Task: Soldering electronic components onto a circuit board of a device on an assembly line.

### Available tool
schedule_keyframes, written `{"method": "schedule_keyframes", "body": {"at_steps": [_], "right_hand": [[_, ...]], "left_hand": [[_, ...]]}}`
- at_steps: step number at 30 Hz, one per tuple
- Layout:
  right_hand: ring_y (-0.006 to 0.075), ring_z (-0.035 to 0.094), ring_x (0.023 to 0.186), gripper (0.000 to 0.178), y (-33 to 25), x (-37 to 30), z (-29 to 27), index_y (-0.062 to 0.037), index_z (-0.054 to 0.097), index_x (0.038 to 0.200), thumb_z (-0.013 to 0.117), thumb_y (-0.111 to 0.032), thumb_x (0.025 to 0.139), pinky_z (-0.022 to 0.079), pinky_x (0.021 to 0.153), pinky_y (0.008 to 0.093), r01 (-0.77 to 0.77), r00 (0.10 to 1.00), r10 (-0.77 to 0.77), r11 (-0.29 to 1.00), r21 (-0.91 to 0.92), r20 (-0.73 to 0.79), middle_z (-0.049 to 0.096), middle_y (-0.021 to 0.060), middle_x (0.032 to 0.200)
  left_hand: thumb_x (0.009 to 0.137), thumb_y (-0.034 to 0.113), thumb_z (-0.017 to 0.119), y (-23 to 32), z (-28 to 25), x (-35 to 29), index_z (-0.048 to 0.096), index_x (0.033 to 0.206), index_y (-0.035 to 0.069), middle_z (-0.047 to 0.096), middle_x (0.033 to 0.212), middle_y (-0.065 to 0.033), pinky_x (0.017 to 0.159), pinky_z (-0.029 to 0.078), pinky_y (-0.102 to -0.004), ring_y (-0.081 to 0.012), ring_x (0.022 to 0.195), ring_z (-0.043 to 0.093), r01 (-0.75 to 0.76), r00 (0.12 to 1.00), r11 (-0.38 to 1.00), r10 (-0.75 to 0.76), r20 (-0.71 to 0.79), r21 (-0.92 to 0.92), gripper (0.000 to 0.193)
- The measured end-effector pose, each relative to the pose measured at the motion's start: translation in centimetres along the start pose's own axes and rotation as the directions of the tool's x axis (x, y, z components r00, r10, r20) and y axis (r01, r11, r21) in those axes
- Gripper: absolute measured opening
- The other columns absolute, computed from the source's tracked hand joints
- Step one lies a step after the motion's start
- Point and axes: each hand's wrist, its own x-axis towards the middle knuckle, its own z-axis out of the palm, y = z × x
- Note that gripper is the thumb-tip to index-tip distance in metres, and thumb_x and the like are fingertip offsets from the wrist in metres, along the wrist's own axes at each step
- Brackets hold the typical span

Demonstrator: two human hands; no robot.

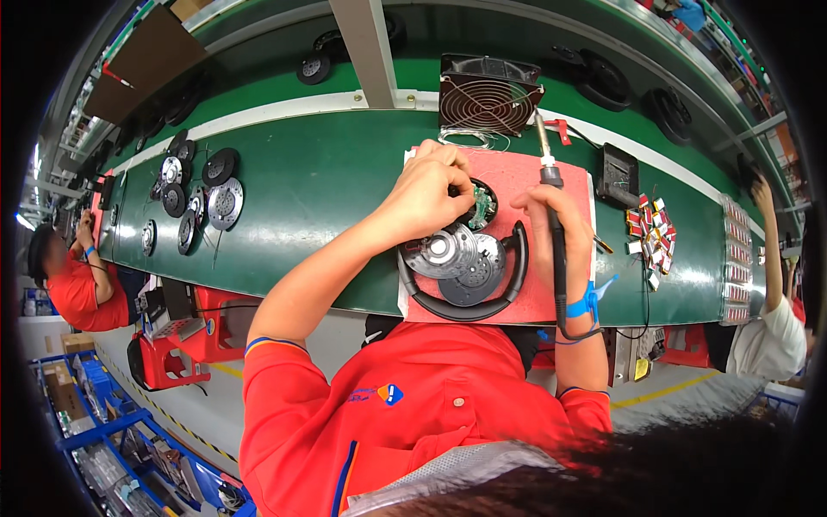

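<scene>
Curled fingers of my left hand (431, 191) pinch the edge of an opened round black ear cup, whose green circuit board (484, 207) shows beside them; exactly what the fingertips grip is hidden. My right hand (558, 215) is closed round a soldering iron (550, 175), its metal tip pointing up and away from the board. Just below the cup lie a silvery disc (441, 248) and a dark grey disc (475, 274). The black headphone headband (461, 308) curves around them on a pink mat (512, 164).
Behind the mat stands a fan (491, 105) with a wire guard. To the right are a black box (618, 177), a heap of small red-and-white wired batteries (653, 234) and clear plastic trays (737, 258). Several round speaker parts (226, 204) lie left. Co-workers sit at both sides.
</scene>
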Motion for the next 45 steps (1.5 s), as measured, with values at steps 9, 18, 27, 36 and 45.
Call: {"method": "schedule_keyframes", "body": {"at_steps": [9, 18, 27, 36, 45], "right_hand": [[0.0169, 0.044, 0.054, 0.036, -1.2, 0.1, -1.2, 0.0003, 0.064, 0.087, 0.054, -0.033, 0.094, 0.034, 0.050, 0.0295, 0.185, 0.982, -0.187, 0.981, -0.051, -0.031, 0.047, 0.0054, 0.060], [0.0189, 0.047, 0.048, 0.018, -0.9, -0.8, -0.9, -0.0045, 0.066, 0.073, 0.064, -0.018, 0.084, 0.035, 0.046, 0.0304, 0.068, 0.998, -0.067, 0.997, 0.036, -0.006, 0.053, 0.0049, 0.055], [0.0188, 0.048, 0.048, 0.014, -0.7, -0.5, -0.7, -0.0046, 0.066, 0.073, 0.065, -0.015, 0.082, 0.035, 0.046, 0.0302, 0.052, 0.997, -0.051, 0.999, -0.014, 0.054, 0.054, 0.0049, 0.055], [0.0190, 0.048, 0.048, 0.010, -0.7, -0.6, -0.3, -0.0045, 0.067, 0.073, 0.064, -0.011, 0.080, 0.036, 0.046, 0.0303, 0.069, 0.997, -0.068, 0.998, -0.015, 0.034, 0.055, 0.0054, 0.056], [0.0189, 0.048, 0.048, 0.011, -0.8, -0.5, -0.3, -0.0040, 0.067, 0.073, 0.063, -0.011, 0.081, 0.036, 0.046, 0.0301, 0.069, 0.997, -0.069, 0.998, -0.006, 0.036, 0.055, 0.0054, 0.055]], "left_hand": [[0.070, 0.007, 0.066, -0.6, 0.1, 0.6, 0.068, 0.073, 0.001, 0.063, 0.103, -0.0056, 0.094, 0.038, -0.0365, -0.0266, 0.104, 0.048, 0.022, 0.993, 1.000, -0.020, 0.114, -0.011, 0.007], [0.071, 0.007, 0.065, -0.6, 0.2, 0.5, 0.068, 0.073, 0.001, 0.064, 0.100, -0.0051, 0.092, 0.038, -0.0364, -0.0257, 0.101, 0.051, -0.001, 0.995, 1.000, 0.002, 0.097, -0.007, 0.006], [0.069, 0.008, 0.065, -0.9, 0.9, 0.3, 0.066, 0.068, 0.003, 0.065, 0.096, -0.0040, 0.089, 0.039, -0.0387, -0.0262, 0.099, 0.052, -0.087, 0.996, 0.994, 0.088, -0.002, 0.063, 0.005], [0.068, 0.009, 0.065, -0.5, 1.1, 0.0, 0.065, 0.064, 0.003, 0.065, 0.092, -0.0044, 0.086, 0.040, -0.0408, -0.0271, 0.098, 0.053, -0.134, 0.988, 0.981, 0.144, -0.064, 0.142, 0.007], [0.070, 0.008, 0.065, -0.5, 1.1, 0.0, 0.067, 0.070, 0.003, 0.065, 0.098, -0.0032, 0.088, 0.038, -0.0394, -0.0253, 0.100, 0.051, -0.122, 0.991, 0.978, 0.129, -0.030, 0.169, 0.006]]}}
